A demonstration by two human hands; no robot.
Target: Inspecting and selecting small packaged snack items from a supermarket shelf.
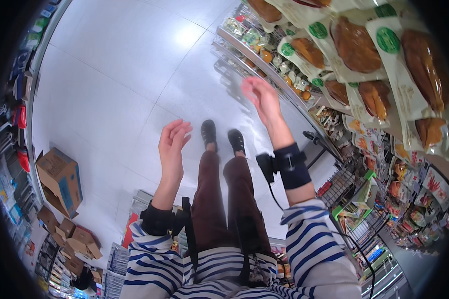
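My left hand [173, 145] is raised over the floor with loosely bent fingers and holds nothing. Higher in the view, my right hand [262, 98] is slightly blurred and also holds nothing, its fingers lightly curled. The right hand is the nearer one to a shelf edge [262, 56] with small packaged foods. Clear-fronted pouches [355, 46] of brown cooked meat, seemingly poultry, hang or lie in rows at the upper right. Below them are several printed snack bags [436, 187]. A black strap with a small device [289, 164] circles my right forearm; another strap [157, 221] is on the left.
A wire shopping cart [338, 187] with green corner pieces stands at my right. At the left, an opened cardboard box [61, 179] sits by a shelf, with more cartons [84, 241] behind it. A dark-clothed person [84, 280] is at the lower left. Pale tiles [108, 74] cover the floor.
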